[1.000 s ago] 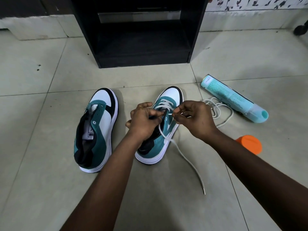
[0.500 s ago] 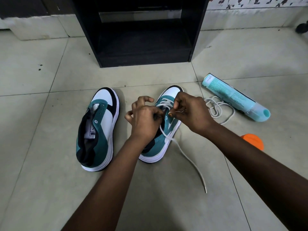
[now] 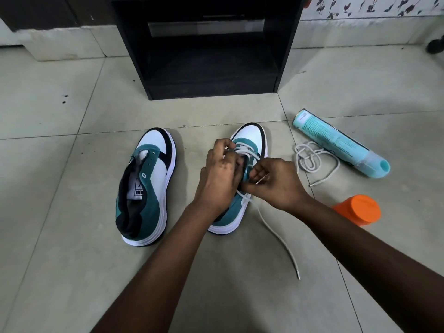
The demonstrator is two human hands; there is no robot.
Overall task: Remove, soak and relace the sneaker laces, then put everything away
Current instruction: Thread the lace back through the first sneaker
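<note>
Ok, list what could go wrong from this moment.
1. The lace tail trailing on the floor could snag under a forearm while both hands, left and right, work the right sneaker.
2. The spare lace lies tangled beside the spray can; it may knot.

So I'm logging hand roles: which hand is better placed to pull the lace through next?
Probably the right hand: it pinches the white lace at the teal sneaker, which the left hand steadies.
</note>
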